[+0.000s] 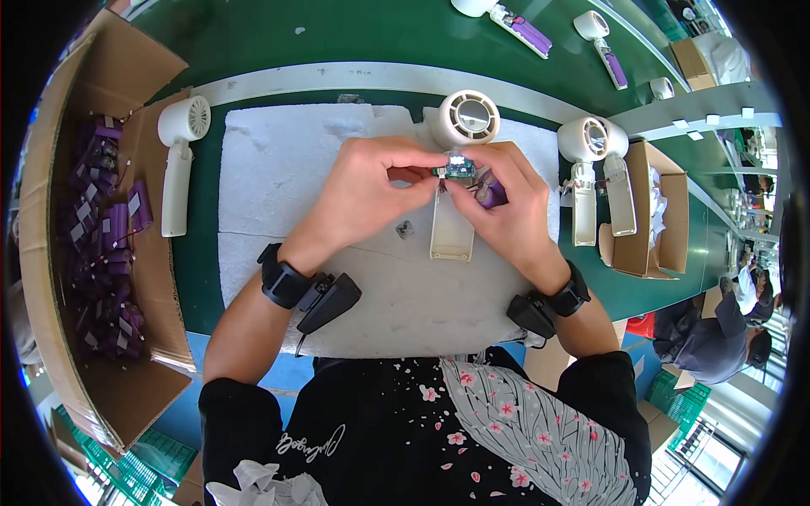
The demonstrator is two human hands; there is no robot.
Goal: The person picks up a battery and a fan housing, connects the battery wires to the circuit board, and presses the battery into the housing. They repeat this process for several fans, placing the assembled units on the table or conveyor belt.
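Note:
Over a white foam pad, both hands meet above an opened white handheld fan whose round head points away from me. My left hand pinches a small white connector at the left edge of a green circuit board. The fingers of my right hand grip the board from its right side. A purple battery cell shows beneath the right palm, partly hidden by the fingers. Thin wires run down near the connector; their ends are hidden. Below the hands, the fan's open handle lies on the pad.
At left stands a cardboard box with many purple batteries. A white fan lies beside it. More opened fans lie at right, next to a small carton. Further fans lie on the green belt beyond the rail.

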